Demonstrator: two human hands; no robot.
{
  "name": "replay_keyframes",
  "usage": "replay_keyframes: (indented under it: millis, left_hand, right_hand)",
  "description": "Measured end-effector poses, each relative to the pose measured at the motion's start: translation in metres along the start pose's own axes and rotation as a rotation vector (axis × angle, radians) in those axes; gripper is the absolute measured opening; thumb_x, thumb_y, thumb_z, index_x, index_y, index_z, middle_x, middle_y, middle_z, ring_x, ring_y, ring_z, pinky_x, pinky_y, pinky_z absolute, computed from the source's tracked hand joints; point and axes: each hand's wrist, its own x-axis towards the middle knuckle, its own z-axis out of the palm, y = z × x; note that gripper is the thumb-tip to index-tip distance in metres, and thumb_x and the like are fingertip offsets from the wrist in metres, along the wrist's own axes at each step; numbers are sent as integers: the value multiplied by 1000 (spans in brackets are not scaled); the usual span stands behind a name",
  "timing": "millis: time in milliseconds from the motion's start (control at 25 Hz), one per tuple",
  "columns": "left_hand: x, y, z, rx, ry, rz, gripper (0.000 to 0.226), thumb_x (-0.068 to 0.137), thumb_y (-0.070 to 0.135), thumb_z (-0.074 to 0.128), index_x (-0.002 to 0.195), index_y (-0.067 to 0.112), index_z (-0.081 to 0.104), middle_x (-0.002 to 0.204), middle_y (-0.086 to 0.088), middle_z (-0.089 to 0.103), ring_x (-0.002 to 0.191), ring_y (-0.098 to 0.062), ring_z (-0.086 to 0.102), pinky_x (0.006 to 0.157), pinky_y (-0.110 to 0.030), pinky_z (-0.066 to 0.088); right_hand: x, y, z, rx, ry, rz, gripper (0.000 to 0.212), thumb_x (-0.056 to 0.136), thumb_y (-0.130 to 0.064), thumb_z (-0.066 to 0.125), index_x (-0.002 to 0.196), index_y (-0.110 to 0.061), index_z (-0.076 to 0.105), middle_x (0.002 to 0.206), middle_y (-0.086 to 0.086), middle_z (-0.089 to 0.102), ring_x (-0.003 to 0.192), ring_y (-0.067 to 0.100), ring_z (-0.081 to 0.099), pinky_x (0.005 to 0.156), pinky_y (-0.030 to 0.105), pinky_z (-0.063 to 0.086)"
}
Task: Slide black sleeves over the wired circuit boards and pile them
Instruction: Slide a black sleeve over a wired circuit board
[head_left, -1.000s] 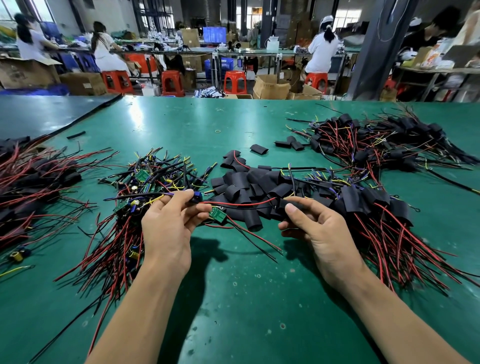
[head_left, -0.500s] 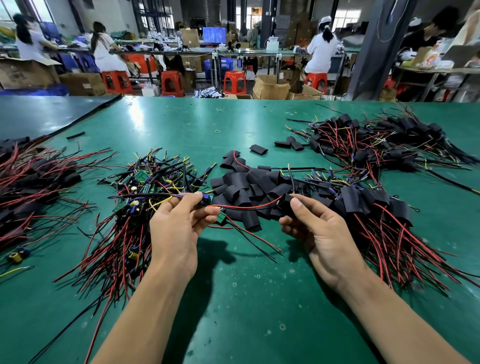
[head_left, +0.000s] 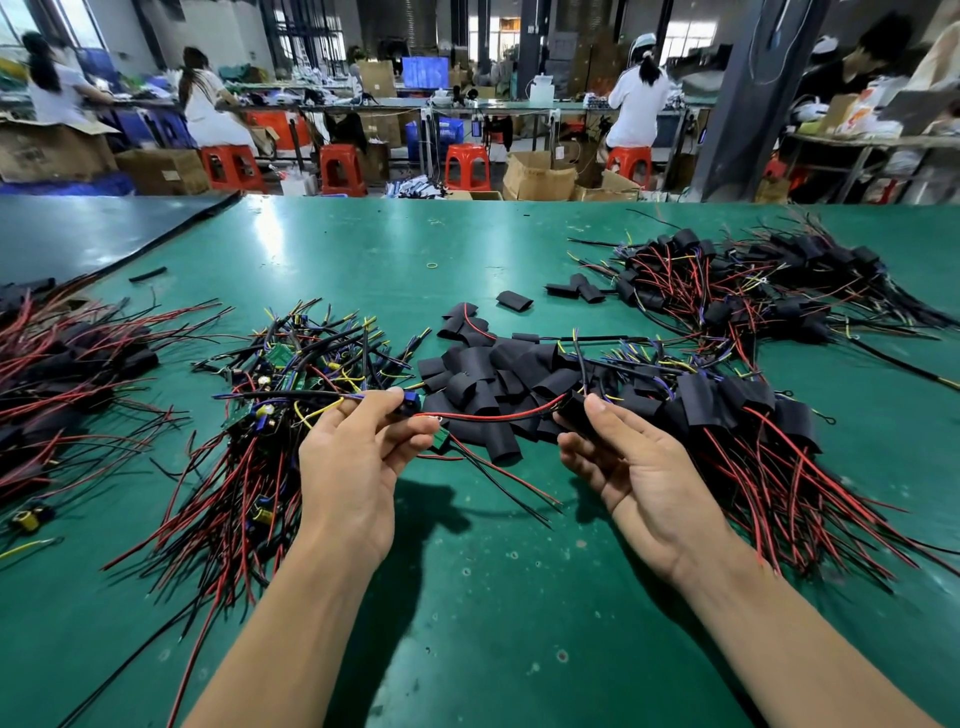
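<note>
**Board in left hand, sleeve in right**

Left hand (head_left: 353, 457): fingers curled, pinching a wired circuit board (head_left: 440, 440) just above the green table (head_left: 467, 597). Right hand (head_left: 634, 467): thumb and fingers clamped on one black sleeve (head_left: 574, 410). The board's red wire (head_left: 493, 415) runs across to the sleeve. Loose sleeves (head_left: 483, 374) heaped just behind. Bare boards (head_left: 270, 395) piled left, sleeved boards (head_left: 753, 415) right. Print on cardboard box (head_left: 52, 150) too blurred to read.

Place: electronics assembly workshop on a factory floor.
Counter: wide green counter (head_left: 363, 249) heaped with wired circuit boards (head_left: 270, 395) and loose black sleeves (head_left: 483, 374).
Beyond the far edge: long workbenches (head_left: 467, 106), workers (head_left: 636, 98) seated at them, red plastic stools (head_left: 467, 166).
Floor: open cardboard boxes (head_left: 540, 176) and a blue crate (head_left: 447, 132) between the benches.
Hall: one open room, dark pillar (head_left: 737, 93).
</note>
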Motion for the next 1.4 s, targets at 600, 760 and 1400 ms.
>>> replay_keyframes:
  millis: [600, 760, 1400]
  left_hand:
    - [1, -1, -1, 30, -16, -33, 18, 90, 2, 63, 79, 8, 50, 51, 1, 55, 51, -18, 66, 51, -23, 54]
    - [1, -2, -1, 45, -17, -40, 16, 90, 3, 63, 81, 8, 52, 52, -1, 56, 50, -17, 65, 50, -22, 54]
    - [2, -2, -3, 54, -23, -52, 16, 89, 4, 64, 80, 10, 52, 55, -3, 58, 50, -17, 64, 51, -23, 54]
  right_hand:
    - [-3, -9, 2, 28, -10, 108, 18, 70, -21, 78, 84, -13, 72, 80, 3, 68, 53, 10, 50, 49, 20, 47]
    - [-4, -9, 2, -42, 6, 122, 18, 73, -22, 77, 87, -13, 70, 84, 6, 68, 49, 10, 45, 46, 19, 42]
    - [-2, -7, -2, -115, 10, 163, 14, 79, -23, 76, 66, -17, 78, 81, 5, 70, 47, 7, 44, 44, 18, 37]
